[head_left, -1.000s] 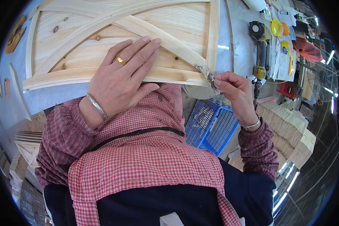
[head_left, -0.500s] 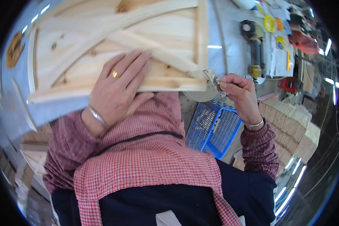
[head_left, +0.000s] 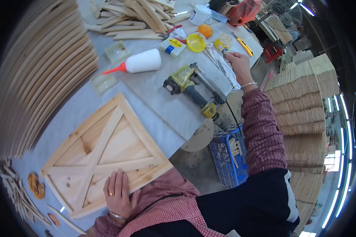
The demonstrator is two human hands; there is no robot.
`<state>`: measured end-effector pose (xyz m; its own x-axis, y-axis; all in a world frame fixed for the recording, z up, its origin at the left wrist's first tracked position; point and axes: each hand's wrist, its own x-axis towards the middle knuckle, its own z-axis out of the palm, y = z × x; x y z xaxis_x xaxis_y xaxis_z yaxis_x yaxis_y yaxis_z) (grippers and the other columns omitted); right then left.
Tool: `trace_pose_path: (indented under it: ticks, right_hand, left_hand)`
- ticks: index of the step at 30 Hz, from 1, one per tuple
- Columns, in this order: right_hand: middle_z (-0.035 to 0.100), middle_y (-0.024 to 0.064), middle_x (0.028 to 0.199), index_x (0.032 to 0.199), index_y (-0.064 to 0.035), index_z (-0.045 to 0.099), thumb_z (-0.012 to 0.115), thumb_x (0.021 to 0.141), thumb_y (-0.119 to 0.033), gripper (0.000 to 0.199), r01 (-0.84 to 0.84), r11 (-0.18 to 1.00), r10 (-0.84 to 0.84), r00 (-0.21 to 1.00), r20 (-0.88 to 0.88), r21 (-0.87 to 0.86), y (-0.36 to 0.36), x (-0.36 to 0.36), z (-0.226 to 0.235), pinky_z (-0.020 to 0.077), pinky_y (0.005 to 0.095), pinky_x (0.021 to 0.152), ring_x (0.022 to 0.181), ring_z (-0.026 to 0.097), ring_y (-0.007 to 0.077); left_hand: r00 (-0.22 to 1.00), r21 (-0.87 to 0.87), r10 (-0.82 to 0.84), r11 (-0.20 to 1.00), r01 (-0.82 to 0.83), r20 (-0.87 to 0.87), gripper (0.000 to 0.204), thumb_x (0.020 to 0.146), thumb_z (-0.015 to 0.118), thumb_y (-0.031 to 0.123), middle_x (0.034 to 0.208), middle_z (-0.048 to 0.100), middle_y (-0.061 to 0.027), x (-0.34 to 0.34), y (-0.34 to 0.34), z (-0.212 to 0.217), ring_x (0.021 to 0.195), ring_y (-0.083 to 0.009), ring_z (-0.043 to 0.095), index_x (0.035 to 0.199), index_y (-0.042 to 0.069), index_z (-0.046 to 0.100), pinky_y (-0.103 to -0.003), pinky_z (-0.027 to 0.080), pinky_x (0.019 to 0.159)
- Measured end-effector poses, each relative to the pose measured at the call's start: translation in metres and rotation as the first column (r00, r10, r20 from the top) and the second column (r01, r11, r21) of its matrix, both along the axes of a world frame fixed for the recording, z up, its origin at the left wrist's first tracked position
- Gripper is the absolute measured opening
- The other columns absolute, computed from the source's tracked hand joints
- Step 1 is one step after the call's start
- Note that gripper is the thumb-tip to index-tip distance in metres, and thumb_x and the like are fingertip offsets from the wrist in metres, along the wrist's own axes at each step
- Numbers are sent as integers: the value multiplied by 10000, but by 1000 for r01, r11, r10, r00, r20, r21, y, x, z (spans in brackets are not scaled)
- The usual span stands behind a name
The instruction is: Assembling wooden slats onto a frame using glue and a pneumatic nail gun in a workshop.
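My left hand lies flat, fingers stretched, on the lower edge of a pale wooden panel with a raised frame and crossed slats. My right hand reaches far out to the right, thumb and fingers pinched on a small putty-smeared scraper. Its blade is partly hidden and sits beside a round yellow-rimmed lid with pale paste on it. Under and beside that hand lie a white plastic bag and thin tools.
A yellow-black nail gun with a hose lies mid-table. Beyond it are a white glue bottle, a yellow tape roll, an orange and a utility knife. Curved wooden strips stand left; a blue basket is below the table.
My right hand has moved from the panel's corner out to the paste lid, still pinching the scraper. The view has swung to the right; my left hand stays on the panel.
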<state>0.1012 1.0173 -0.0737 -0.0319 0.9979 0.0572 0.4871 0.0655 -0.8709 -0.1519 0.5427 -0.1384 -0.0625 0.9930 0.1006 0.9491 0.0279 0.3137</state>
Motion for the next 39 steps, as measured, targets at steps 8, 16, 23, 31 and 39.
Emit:
trace_pose_path:
  ticks: [8,16,23,31,39]
  right_hand:
    - [588,46,623,736,-73,660,636,763,-246,177,-39,961,-163,723,672,275,153,47,-39,412,346,485,553,560,176]
    - [667,6,812,1101,-113,673,594,856,-420,401,-203,921,-57,773,632,332,159,65,-21,420,256,589,630,521,84]
    - [625,13,946,1139,-44,623,577,919,-124,239,-612,755,442,740,506,235,-79,14,-26,420,200,678,781,543,69]
    - [560,58,820,1000,14,616,572,880,-26,134,-675,734,601,695,394,72,-264,-34,-24,437,229,581,725,550,119]
    - [561,65,809,973,7,624,576,870,-27,119,-712,700,644,661,386,50,-307,-61,-19,432,242,556,681,547,128]
  left_hand:
    - [993,27,-17,999,20,-118,542,826,576,352,1265,515,-212,-1,6,-3,1199,-377,455,1160,-74,557,-500,362,990]
    - [999,-59,0,998,-4,-54,570,743,636,333,1287,520,-172,-5,1,-10,1224,-302,467,1172,-37,572,-440,363,1025]
    - [999,0,33,999,-33,-9,570,810,610,327,1322,488,-171,-5,-2,-4,1233,-303,459,1237,-39,514,-439,348,1030]
    - [974,246,156,950,-193,162,596,775,669,266,1319,472,-157,-54,-29,0,1217,-319,459,1275,7,472,-437,362,995]
    - [866,247,496,849,-468,-65,545,784,633,333,1255,500,-148,-154,-72,5,1222,-309,436,1209,18,503,-456,282,1031]
